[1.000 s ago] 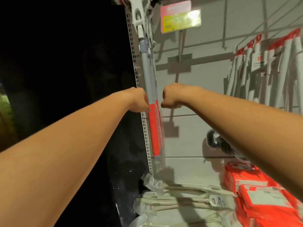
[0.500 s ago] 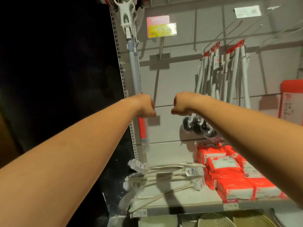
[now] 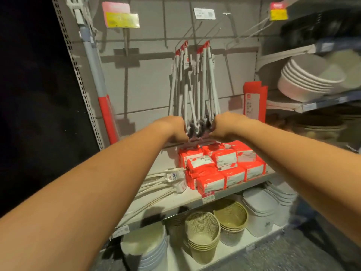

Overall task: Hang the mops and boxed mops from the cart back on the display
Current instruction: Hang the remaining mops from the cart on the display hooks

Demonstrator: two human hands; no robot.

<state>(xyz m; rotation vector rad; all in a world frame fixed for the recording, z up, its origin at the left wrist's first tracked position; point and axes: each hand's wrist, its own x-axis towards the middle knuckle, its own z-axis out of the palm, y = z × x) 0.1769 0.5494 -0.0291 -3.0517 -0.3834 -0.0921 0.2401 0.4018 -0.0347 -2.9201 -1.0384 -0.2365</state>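
While left hand and right hand flank black heads of hanging mops, both curled; grip on them unclear.

Dim warm light, hard shadows on the back panel, black left side, blurred bowls at right

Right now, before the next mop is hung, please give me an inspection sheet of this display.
Surface: grey shelf, partly covered with goods.
Job's things: grey-and-red mop hangs by the left upright; white-handled mops hang bunched on pegs; red box stands against the back wall; cart not in view.
Clutter: red packs stacked on the shelf; white long-handled tools lying beside them.
Grippers: left hand and right hand, fingers curled, flank the bunch's black heads; grip hidden.
Cables: nothing seen.
Surroundings: woven baskets below; stacked bowls on the right shelf; price tags above.
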